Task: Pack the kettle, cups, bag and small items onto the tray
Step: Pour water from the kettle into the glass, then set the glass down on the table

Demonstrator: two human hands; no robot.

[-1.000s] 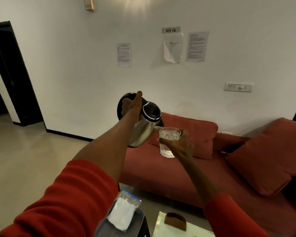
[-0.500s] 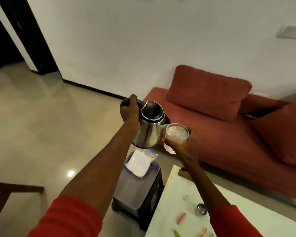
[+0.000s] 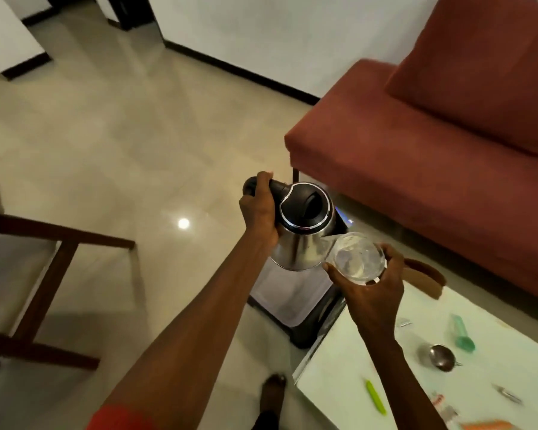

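Note:
My left hand (image 3: 259,214) grips the black handle of a steel kettle (image 3: 303,235), which is tilted with its spout against the rim of a clear glass cup (image 3: 357,259). That cup is held from below by my right hand (image 3: 371,293). Both hang above a grey tray (image 3: 288,293) that rests on a dark stool beside the white table (image 3: 342,361). The kettle hides most of the bag on the tray; only a blue corner (image 3: 343,217) shows. On the table lie a metal strainer (image 3: 441,356), a green stick (image 3: 375,397), a teal tube (image 3: 461,335) and small clips.
A red sofa (image 3: 432,156) with a cushion fills the right side. A brown holder (image 3: 424,276) sits at the table's far corner. A wooden chair (image 3: 35,274) stands at the left on the tiled floor. My foot (image 3: 272,395) shows below.
The view has tipped down from the wall to the floor and table. Both hands lowered with the kettle and the cup, staying together, spout at the cup's rim.

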